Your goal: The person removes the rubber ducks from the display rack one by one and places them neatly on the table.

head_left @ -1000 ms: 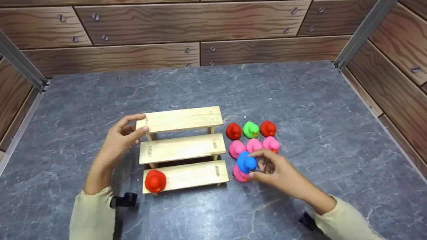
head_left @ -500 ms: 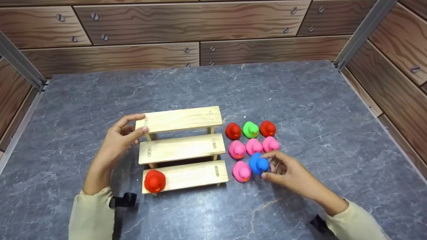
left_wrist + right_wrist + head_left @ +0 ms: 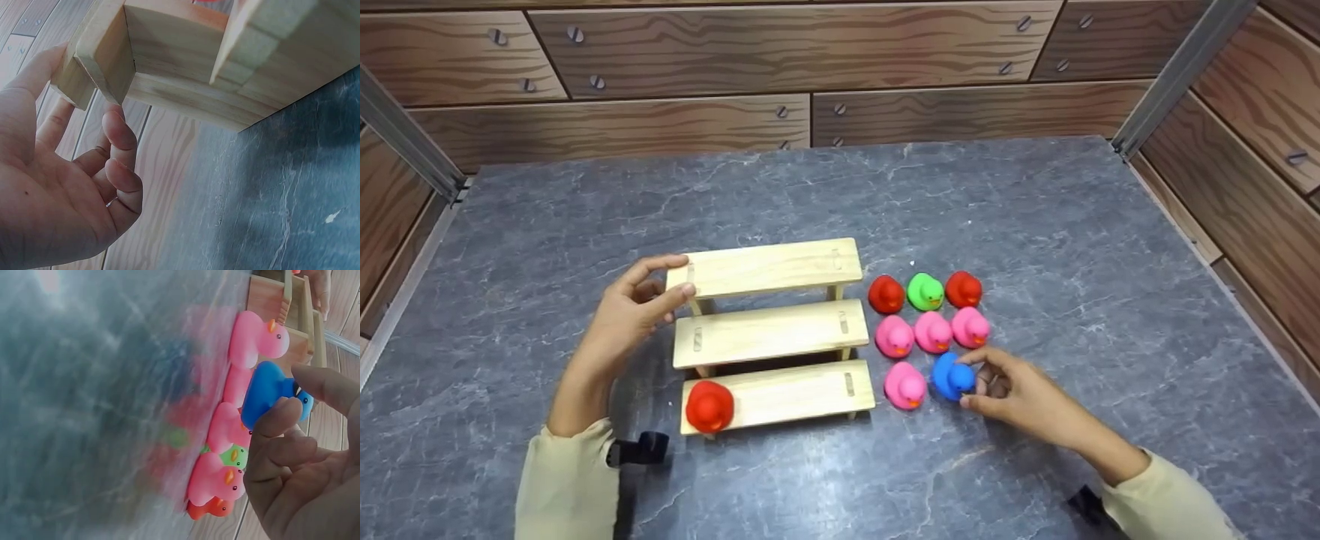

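Note:
My left hand (image 3: 622, 326) grips the left end of the top tier of a pale wooden three-step stand (image 3: 772, 330), thumb in front and fingers behind. A red rubber duck (image 3: 709, 406) sits at the left end of the lowest step. With thumb and fingers my right hand (image 3: 1020, 394) pinches a blue rubber duck (image 3: 951, 376), just right of a pink rubber duck (image 3: 905, 385). In the right wrist view the blue duck (image 3: 267, 394) is held between thumb and index finger. Whether it touches the table I cannot tell.
Right of the stand, several pink ducks (image 3: 934, 331) stand in a row. Behind them are a green duck (image 3: 925, 291) with a red duck (image 3: 886, 294) and another red duck (image 3: 963, 289) on either side. Wood-patterned panels (image 3: 795, 52) enclose the grey marbled tabletop (image 3: 780, 199).
My right hand has moved the blue duck rightward, from over the front pink duck to beside it, uncovering that pink duck. The left hand has stayed on the stand.

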{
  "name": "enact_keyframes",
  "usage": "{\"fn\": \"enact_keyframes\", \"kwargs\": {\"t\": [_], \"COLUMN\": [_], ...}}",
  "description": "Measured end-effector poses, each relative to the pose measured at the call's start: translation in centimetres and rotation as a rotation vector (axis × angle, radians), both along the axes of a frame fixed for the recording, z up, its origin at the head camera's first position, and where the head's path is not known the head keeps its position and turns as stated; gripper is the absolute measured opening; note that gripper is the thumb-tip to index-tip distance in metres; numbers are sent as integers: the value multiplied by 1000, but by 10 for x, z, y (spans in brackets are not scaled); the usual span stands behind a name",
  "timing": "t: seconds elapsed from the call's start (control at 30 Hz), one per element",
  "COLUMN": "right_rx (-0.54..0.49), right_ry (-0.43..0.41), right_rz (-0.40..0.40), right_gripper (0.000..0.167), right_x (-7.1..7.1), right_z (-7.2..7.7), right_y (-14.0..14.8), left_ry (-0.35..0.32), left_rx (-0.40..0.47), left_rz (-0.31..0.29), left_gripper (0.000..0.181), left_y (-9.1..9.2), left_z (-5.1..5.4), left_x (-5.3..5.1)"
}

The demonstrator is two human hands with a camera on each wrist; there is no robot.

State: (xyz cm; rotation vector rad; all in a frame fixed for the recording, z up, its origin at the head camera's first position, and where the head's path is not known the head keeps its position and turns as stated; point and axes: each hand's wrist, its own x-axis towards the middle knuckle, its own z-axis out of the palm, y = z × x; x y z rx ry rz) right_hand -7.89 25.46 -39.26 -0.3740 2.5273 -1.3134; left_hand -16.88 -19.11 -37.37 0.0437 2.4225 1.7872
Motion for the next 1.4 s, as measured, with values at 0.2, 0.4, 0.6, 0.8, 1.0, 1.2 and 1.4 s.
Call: {"fn": "enact_keyframes", "kwargs": {"t": [0.2, 0.4, 0.6, 0.8, 1.0, 1.2, 1.4], "right_rx": [65, 95, 107, 114, 116, 117, 78], "right_ry": [-35, -58, -46, -41, -42, -40, -37], "right_rz": [-7, -22, -12, -7, -6, -8, -19], "right_gripper": [40, 42, 41, 41, 41, 42, 46], "right_x": [-2, -5, -8, -10, -11, -11, -9], "right_z": [-2, -2, -5, -8, -8, -9, -8], "right_y": [0, -1, -2, -3, -4, -3, -1], "left_ry": [5, 1, -1, -9, -10, -4, -2], "left_rx": [3, 1, 9, 10, 6, -3, -7], "left_rz": [-3, -2, 4, 11, 12, 8, 5], "left_gripper": [46, 46, 45, 47, 50, 48, 50], "left_y": [0, 0, 1, 1, 1, 1, 1], "left_z": [0, -1, -1, 0, 1, 0, 1], "left_x": [0, 0, -1, -1, -1, -1, -1]}}
